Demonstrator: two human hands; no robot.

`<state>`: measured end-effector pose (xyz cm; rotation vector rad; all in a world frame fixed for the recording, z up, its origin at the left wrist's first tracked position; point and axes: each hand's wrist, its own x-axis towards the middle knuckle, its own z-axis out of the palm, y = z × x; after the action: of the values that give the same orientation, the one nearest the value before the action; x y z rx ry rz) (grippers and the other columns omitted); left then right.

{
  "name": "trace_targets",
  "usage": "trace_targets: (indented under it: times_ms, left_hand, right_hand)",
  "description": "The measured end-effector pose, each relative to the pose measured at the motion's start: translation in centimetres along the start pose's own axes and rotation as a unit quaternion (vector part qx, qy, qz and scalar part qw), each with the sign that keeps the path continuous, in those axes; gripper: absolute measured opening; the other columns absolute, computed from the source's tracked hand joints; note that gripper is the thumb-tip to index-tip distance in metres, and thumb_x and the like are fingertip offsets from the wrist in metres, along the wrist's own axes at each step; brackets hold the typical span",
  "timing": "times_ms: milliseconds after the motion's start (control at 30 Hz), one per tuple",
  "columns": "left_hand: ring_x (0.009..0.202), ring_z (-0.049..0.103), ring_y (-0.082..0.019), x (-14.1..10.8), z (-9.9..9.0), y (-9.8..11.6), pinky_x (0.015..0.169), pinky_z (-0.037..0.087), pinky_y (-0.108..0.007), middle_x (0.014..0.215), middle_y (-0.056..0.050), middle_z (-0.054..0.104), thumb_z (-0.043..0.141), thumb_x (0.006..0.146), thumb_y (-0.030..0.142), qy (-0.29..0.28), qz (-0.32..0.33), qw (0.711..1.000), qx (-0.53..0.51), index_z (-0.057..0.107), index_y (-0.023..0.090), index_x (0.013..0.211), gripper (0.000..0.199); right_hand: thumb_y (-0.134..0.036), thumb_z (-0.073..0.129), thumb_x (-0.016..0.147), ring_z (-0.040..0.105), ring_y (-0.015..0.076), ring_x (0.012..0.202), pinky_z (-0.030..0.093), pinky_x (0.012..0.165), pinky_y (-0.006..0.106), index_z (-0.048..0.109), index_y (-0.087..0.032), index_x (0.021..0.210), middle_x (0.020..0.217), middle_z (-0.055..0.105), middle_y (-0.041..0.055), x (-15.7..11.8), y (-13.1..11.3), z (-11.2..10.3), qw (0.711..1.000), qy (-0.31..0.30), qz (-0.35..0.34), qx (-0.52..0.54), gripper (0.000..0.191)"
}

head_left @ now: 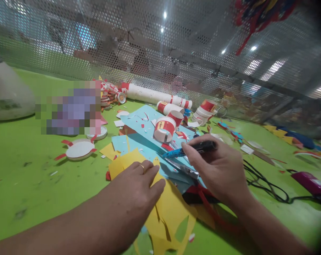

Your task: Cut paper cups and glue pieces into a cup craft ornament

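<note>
The pen (175, 153) lies across the view in the right hand (224, 173), gripped between thumb and fingers, its dark back end to the right and its tip to the left, aimed at the narrow far point of the yellow paper (175, 209). The tip is just beyond the fingertips of the left hand (135, 189), near that point; whether it touches anything cannot be told. The left hand rests palm down on the yellow paper with bent fingers, and whether they pinch an edge is unclear. The paper runs from under this hand toward the near side, over the near edge of the light blue paper (137, 124). Scissors (185, 170) lie beneath the pen, close by the right hand, and a red-and-white paper cup (164, 130) stands beyond, narrowing the room on the far side. Wider green tabletop (43, 191) stretches left, past a white disc (79, 150); to the right are a black cable (273, 187) and a magenta device (309, 183).
</note>
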<state>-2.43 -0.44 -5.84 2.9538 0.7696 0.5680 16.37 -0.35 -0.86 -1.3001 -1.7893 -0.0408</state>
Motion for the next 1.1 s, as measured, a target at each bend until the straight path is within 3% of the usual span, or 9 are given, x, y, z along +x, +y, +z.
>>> trace_targets:
  times_ms: [133,567,1100]
  left_hand:
    - [0.103,0.052,-0.03,0.0,0.1,-0.1,0.087,0.043,-0.048,0.114,-0.016,0.059,0.053,0.075,0.011,-0.026,-0.005,1.0,0.016,0.056,0.014,0.102,0.027]
    - [0.1,0.053,-0.028,0.2,-0.1,0.2,0.085,0.043,-0.047,0.106,-0.014,0.061,0.049,0.078,0.011,-0.012,-0.017,1.0,-0.009,0.055,0.016,0.094,0.018]
    - [0.104,0.053,-0.029,0.2,-0.2,0.2,0.084,0.044,-0.047,0.111,-0.015,0.06,0.048,0.076,0.008,-0.021,-0.016,1.0,0.001,0.055,0.016,0.099,0.025]
  right_hand:
    - [-0.021,0.064,0.077,0.048,0.0062,0.047,0.041,0.047,0.016,0.06,-0.016,0.072,0.056,0.056,-0.0052,-0.1,0.1,0.5,1.0,-0.029,0.0,0.012,0.008]
    - [-0.025,0.062,0.079,0.051,0.0081,0.047,0.042,0.046,0.019,0.061,-0.017,0.074,0.058,0.059,-0.0035,-0.6,0.5,0.9,0.998,-0.058,0.021,0.025,0.01]
    - [-0.03,0.063,0.079,0.05,0.0084,0.045,0.041,0.045,0.02,0.06,-0.016,0.072,0.055,0.056,-0.004,-0.6,0.8,1.2,0.996,-0.072,0.042,0.042,0.015]
